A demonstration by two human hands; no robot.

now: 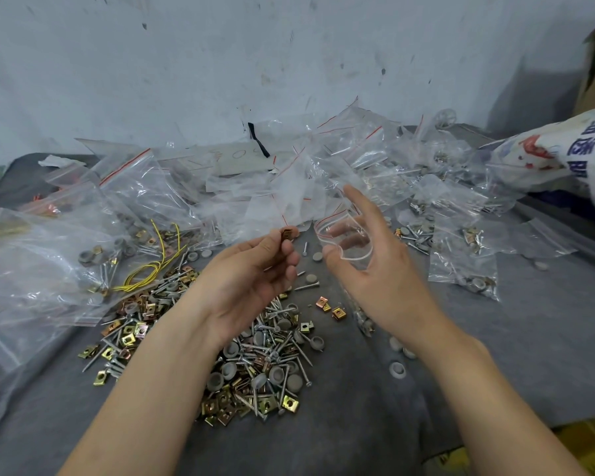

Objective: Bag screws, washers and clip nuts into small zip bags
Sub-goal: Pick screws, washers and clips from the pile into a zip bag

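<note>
Two bare forearms reach in from the near edge over a loose pile (255, 365) of screws, grey washers and brass-coloured clip nuts, spread across the grey surface (495, 355). Left hand (251, 273): thumb and forefinger pinch a single clip nut (286, 234), raised just beside the mouth of a small zip bag (346, 243). Right hand (378, 273): thumb and lower fingers hold that bag's mouth open, the forefinger extended free above it. The bag's contents cannot be made out. Far right: filled bags (461, 269) containing mixed hardware, evidently completed sets. Far centre: a heap of empty red-striped bags (306, 187). Left: larger bags (31, 262) and yellow wire (152, 266). Judged from the sizeable pile remaining, the work is partway through, with many sets left to bag.
</note>
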